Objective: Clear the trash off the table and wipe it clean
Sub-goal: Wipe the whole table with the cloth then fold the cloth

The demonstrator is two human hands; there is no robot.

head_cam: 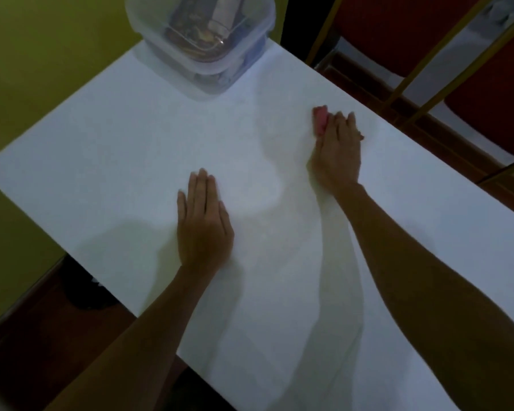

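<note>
Your left hand (204,226) lies flat and open on the desk (101,143), well short of the clear plastic container (217,81), and holds nothing. Your right hand (337,149), nearer the container and off to its right, presses a pink cloth (320,120) onto the desk with straight fingers. The cloth pokes out past your fingertips, so a fast stroke could leave it behind. The container, full of trash, sits at the far corner, and a wide sweep toward it could push it off.
</note>
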